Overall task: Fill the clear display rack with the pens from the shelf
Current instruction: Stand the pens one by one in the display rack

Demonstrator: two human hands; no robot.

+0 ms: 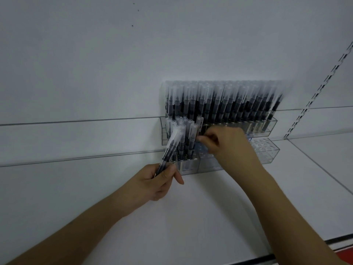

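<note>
On the white shelf [210, 207], a clear rack [267, 150] backs against the wall [95, 64].

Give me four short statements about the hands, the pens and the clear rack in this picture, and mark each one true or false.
1. The left hand grips a bundle of black clear-capped pens. True.
2. The upper tier of the clear plastic display rack stands empty. False: it is packed with pens.
3. The right hand reaches into the lower tier, pinching one pen. True.
4. The lower tier is full across. False: its right-hand holes are empty.
</note>
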